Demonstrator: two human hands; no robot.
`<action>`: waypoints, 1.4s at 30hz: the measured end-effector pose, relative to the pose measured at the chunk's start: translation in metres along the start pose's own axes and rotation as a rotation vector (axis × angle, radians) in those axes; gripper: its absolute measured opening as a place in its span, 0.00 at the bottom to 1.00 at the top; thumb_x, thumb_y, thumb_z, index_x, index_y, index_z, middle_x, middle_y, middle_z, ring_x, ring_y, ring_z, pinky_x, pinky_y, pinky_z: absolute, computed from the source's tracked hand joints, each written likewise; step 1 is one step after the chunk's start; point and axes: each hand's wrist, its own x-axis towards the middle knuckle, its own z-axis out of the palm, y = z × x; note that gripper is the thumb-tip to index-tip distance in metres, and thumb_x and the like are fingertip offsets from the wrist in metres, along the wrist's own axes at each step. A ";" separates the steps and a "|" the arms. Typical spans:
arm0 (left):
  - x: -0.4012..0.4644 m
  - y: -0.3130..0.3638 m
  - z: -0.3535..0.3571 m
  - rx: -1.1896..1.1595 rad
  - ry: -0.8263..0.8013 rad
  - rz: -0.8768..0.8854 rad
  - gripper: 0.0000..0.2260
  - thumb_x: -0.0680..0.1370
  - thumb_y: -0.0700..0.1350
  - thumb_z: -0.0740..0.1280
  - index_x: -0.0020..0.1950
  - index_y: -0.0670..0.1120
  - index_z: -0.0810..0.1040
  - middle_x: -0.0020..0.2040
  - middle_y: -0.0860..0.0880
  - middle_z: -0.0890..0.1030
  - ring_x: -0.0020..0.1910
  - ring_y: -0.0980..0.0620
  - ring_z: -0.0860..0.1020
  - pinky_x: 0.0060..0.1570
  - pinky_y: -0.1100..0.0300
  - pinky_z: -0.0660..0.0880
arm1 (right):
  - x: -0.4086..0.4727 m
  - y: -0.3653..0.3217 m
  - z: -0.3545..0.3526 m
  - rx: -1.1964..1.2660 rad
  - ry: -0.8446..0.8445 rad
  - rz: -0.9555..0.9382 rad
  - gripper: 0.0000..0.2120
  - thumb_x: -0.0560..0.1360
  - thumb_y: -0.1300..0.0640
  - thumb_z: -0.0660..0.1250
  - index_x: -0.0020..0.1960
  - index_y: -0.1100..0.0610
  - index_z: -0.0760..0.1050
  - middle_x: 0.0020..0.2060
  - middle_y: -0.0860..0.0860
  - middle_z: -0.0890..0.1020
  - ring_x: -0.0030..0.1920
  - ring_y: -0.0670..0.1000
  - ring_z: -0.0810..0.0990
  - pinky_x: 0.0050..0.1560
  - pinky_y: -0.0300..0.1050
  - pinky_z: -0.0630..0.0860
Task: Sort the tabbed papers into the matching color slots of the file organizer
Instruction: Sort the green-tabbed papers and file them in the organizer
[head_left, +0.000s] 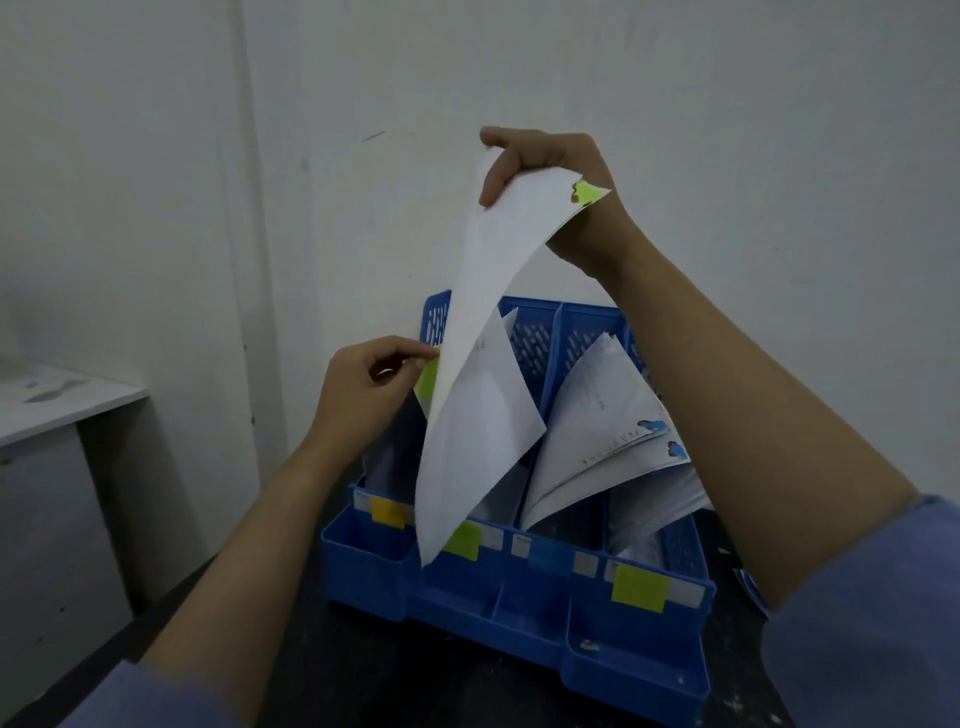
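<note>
We note: right hand (540, 171) pinches white green-tabbed paper sheet (483, 322) over blue plastic file organizer (519, 587); left hand (363, 389) pinches a green tab (428, 379).

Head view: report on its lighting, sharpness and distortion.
Head view: dim, flat lighting with a bluish cast; no glare; only soft shadows inside the blue plastic file organizer. The lifted white sheet of paper with a green tab is slightly soft, its print unreadable. Wide-angle bending bows the wall corner and stretches both forearms toward the frame edges; the right hand and left hand are reasonably sharp.
</note>
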 end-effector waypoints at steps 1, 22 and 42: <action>0.000 0.000 0.000 0.002 0.004 0.000 0.11 0.76 0.34 0.65 0.48 0.50 0.80 0.44 0.56 0.81 0.44 0.67 0.79 0.44 0.75 0.73 | -0.001 0.000 0.000 -0.002 -0.004 0.007 0.12 0.67 0.72 0.61 0.42 0.60 0.80 0.53 0.56 0.78 0.65 0.49 0.71 0.56 0.42 0.71; -0.003 -0.001 -0.001 0.054 0.029 -0.025 0.08 0.75 0.35 0.67 0.50 0.45 0.82 0.47 0.49 0.83 0.46 0.57 0.80 0.47 0.71 0.75 | -0.006 -0.006 -0.013 -0.440 -0.053 -0.051 0.10 0.65 0.72 0.64 0.40 0.62 0.81 0.54 0.58 0.81 0.61 0.44 0.73 0.51 0.29 0.67; 0.000 0.004 -0.001 0.113 0.067 0.130 0.15 0.76 0.53 0.64 0.49 0.43 0.81 0.44 0.50 0.81 0.43 0.58 0.78 0.39 0.73 0.73 | 0.002 0.038 0.048 -0.750 -0.523 0.037 0.07 0.72 0.61 0.66 0.49 0.59 0.79 0.55 0.57 0.74 0.58 0.55 0.73 0.58 0.48 0.71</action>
